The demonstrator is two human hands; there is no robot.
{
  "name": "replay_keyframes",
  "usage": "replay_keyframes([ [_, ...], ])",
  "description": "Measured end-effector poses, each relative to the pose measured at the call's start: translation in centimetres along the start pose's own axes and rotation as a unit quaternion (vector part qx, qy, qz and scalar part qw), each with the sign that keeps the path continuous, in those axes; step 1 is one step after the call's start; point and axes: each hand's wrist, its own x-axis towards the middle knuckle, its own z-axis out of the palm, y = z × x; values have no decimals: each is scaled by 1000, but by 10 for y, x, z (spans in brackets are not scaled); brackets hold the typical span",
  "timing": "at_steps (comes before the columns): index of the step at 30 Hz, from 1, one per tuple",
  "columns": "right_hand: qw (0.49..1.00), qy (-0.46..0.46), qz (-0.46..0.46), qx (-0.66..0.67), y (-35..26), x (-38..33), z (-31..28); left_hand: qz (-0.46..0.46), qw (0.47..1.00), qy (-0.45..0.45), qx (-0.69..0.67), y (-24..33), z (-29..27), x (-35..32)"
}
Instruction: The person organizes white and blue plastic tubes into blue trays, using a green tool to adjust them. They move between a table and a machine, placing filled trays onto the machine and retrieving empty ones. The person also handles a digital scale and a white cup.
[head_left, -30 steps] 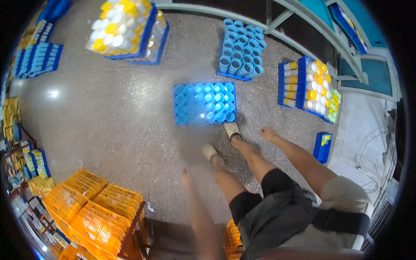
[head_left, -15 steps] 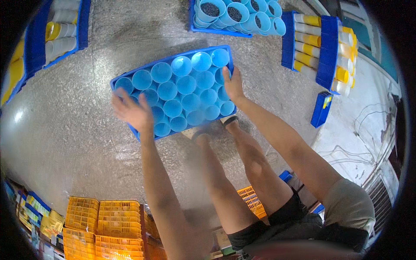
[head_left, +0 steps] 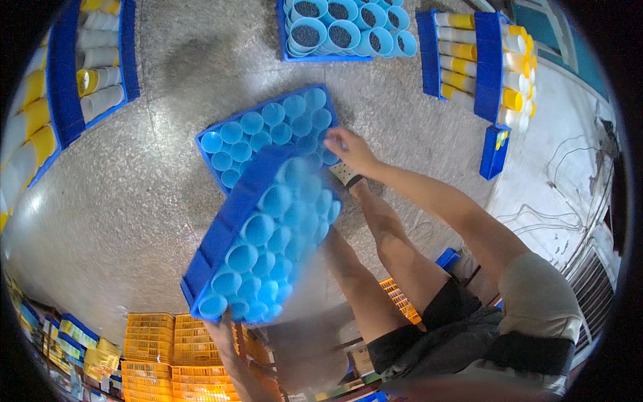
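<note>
— While the person bends over, what does each hand have?
— Nearest the camera, the left hand (head_left: 221,331) grips the low end of a tilted blue tray of cups (head_left: 264,241), lifted clear. Beyond it, the right hand (head_left: 351,151) rests, fingers curled, on the edge of the floor tray (head_left: 268,130).
— So one tray is up and one is left?
— Seemingly. Farther from the floor tray, speckled concrete (head_left: 134,201) carries another cup tray (head_left: 341,30) and racks of yellow and white tubes (head_left: 475,60).

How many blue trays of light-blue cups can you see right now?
3: a lifted tray in the left hand, a floor tray beneath the right hand, a top-edge tray. Others may lie outside view.
</note>
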Motion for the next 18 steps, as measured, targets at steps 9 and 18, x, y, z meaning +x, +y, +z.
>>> replay_keyframes([
  [9, 944, -86, 320, -6, 98, 105, 9, -406, 877, 250, -56, -141, -54, -245],
  [18, 948, -81, 208, -225, -153, -34, -34, -229, 921, 179, -261, -105, 2, -229],
])
